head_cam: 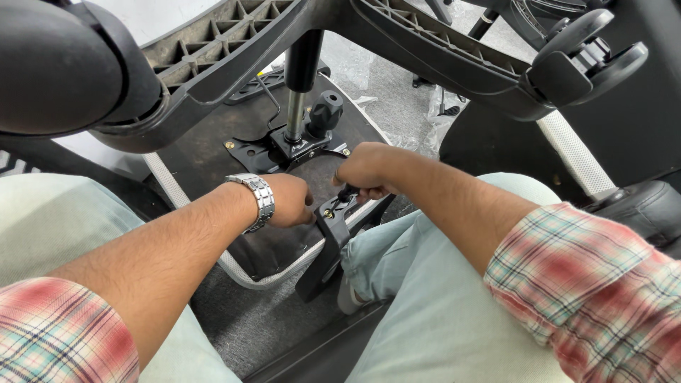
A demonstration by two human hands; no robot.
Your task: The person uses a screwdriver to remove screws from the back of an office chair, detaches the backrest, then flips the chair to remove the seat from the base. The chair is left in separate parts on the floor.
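An upturned office chair seat (206, 152) lies between my knees, its black underside up. A black metal mechanism plate (280, 149) is bolted to it, with a chrome gas cylinder (295, 117) and a black round knob (326, 112) rising from it. My left hand (289, 200), a metal watch on its wrist, rests closed against the seat beside a black armrest bracket (332, 230). My right hand (367, 170) is closed around a small dark tool handle (347, 193) at a gold bolt (328, 213) on that bracket. The tool's tip is hidden.
The chair's black star base (227, 50) with castor wheels (592, 50) arches over the seat, very close to the camera. A black padded part (649, 206) lies at right. Grey carpet floor (262, 323) is below. My legs in pale trousers flank the seat.
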